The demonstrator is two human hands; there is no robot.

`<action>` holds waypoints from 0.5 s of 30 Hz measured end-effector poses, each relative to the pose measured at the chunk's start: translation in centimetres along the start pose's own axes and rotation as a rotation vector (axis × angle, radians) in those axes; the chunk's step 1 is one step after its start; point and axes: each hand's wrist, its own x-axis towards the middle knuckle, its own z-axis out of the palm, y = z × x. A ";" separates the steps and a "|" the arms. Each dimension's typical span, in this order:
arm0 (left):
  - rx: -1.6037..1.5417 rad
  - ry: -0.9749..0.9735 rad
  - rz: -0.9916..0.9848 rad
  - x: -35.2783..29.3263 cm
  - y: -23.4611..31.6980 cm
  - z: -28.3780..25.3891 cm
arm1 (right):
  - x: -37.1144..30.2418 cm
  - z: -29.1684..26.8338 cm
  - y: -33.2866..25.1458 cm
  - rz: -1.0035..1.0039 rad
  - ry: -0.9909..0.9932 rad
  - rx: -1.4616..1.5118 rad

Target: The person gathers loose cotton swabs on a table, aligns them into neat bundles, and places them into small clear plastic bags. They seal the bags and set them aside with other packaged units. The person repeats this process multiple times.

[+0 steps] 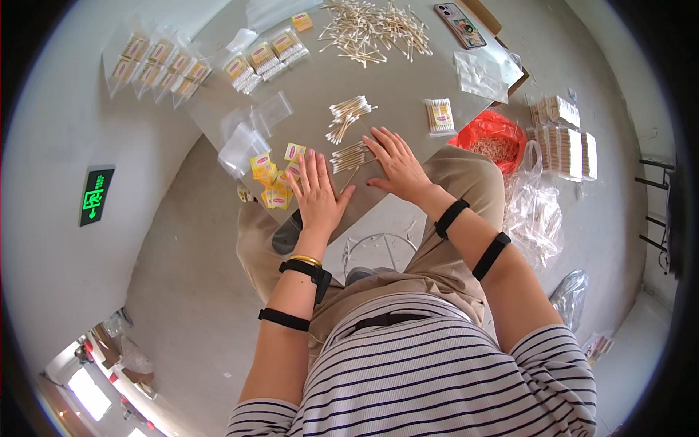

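Both my hands rest near the table's front edge, on either side of a neat row of cotton swabs (352, 157). My left hand (317, 202) lies palm down with its fingers stretched forward, just left of the row and beside a pile of small yellow cards (275, 195). My right hand (399, 166) is spread flat, its fingertips at the right ends of the row. One single swab (349, 179) lies slanted between my thumbs. Beyond the row sits a looser bunch of swabs (349, 113). Neither hand grips anything.
A big heap of swabs (373, 30) lies at the far side, with a phone (460, 25) to its right. Filled packs (263, 58) stand far left; one more pack (439, 116) lies right. Clear bags (244, 149) are at left. A red bag (492, 138) of swabs sits beyond my right knee.
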 end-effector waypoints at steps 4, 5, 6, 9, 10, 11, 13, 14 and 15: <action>-0.113 0.016 0.021 -0.2 -0.1 -1.1 | 0.3 -0.1 0.1 0.051 0.031 0.072; -0.112 0.023 0.040 -0.2 0.0 -1.2 | 0.4 -0.4 0.1 0.079 0.031 0.101; -0.112 0.030 0.059 -0.2 0.0 -1.3 | 0.4 -0.5 0.1 0.107 0.032 0.129; -0.118 0.062 0.105 0.1 0.3 -1.3 | 0.1 -0.3 0.8 0.079 0.099 0.105; -0.122 0.073 0.117 0.3 0.5 -1.1 | 0.1 -0.3 0.8 0.077 0.106 0.099; -0.116 0.085 0.120 0.6 0.7 -1.0 | 0.0 -0.2 0.9 0.076 0.114 0.093; -0.102 0.107 0.125 1.2 0.9 -0.7 | 0.0 0.1 0.9 0.077 0.125 0.089; -0.098 0.111 0.130 1.5 0.9 -0.6 | 0.1 0.3 0.9 0.080 0.130 0.091; -0.094 0.116 0.136 1.9 0.9 -0.5 | 0.3 0.6 0.8 0.082 0.134 0.093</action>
